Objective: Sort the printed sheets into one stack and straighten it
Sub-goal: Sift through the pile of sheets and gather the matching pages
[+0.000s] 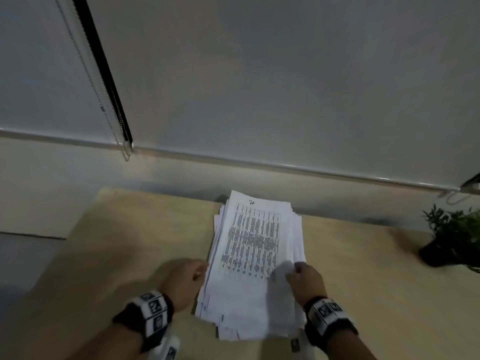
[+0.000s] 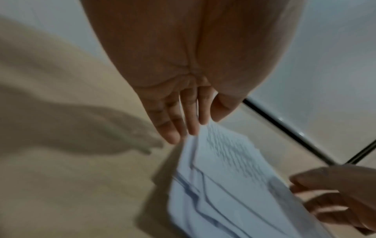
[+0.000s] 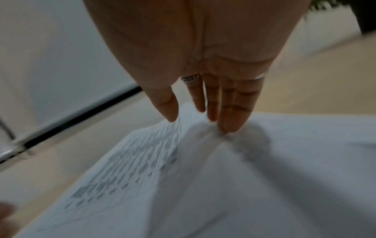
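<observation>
- Left hand [image 1: 185, 281]: 7 o'clock, fingers straight against the stack's left edge, gripping nothing.
- Right hand [image 1: 305, 279]: 5 o'clock, fingers extended, tips on the paper.
- Stack of printed sheets [image 1: 255, 258]: table [image 1: 130, 242] centre; gathered, edges still fanned, squaring remains.
- Sheet count, text: illegible.

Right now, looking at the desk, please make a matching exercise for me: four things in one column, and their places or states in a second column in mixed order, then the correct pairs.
Column one:
1. paper stack
2. left hand
3. right hand
4. potted plant

Column two:
A. at the far right of the desk, away from the hands
B. lies in the middle of the desk, edges uneven
C. fingers straight, at the left edge of the sheets
D. fingers straight, tips on the right side of the sheets

Right pairs: 1-B, 2-C, 3-D, 4-A
</observation>
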The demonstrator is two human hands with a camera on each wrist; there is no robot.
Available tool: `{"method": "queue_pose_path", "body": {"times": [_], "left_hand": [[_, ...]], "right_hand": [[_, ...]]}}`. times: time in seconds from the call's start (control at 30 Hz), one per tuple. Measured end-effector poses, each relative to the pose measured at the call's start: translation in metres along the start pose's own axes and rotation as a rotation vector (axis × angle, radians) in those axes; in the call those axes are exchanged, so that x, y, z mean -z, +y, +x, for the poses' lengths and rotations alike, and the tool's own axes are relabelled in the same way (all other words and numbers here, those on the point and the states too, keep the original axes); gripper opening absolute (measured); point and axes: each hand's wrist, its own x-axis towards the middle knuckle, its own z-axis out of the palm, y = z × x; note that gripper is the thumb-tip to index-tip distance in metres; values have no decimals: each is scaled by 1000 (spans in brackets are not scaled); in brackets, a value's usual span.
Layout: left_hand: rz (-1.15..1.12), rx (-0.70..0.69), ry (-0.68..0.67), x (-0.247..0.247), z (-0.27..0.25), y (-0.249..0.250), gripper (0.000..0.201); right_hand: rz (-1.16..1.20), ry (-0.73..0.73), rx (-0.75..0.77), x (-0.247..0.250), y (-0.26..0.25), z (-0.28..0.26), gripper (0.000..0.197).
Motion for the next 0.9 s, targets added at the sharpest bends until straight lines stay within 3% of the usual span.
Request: {"method": "queue_pose_path", "body": {"times": [0.13, 0.37, 0.47, 0.57, 0.67, 0.73, 0.83, 0.9], "left_hand": [[70, 130, -14, -30, 30, 18, 51], [166, 271, 187, -55, 41, 31, 48], [72, 272, 204, -57, 36, 39, 38], [-96, 318, 130, -51, 31, 48, 29], [-236, 367, 181, -48, 35, 39, 22], [-299, 382, 219, -48, 35, 35, 22], [-175, 359, 304, -55, 35, 35, 21], [-66, 300, 397, -54, 32, 39, 19]], "right_hand": [[93, -28, -109, -18, -16, 14, 62], [349, -94, -218, -26, -24, 38, 64], [411, -110, -182, -25, -25, 44, 60], [540, -142, -120, -16, -21, 44, 44], [625, -235, -51, -1, -15, 40, 33], [634, -277, -16, 6, -10, 39, 43], [603, -308, -20, 12, -9, 37, 76], [635, -334, 4, 11, -11, 36, 72]]}}
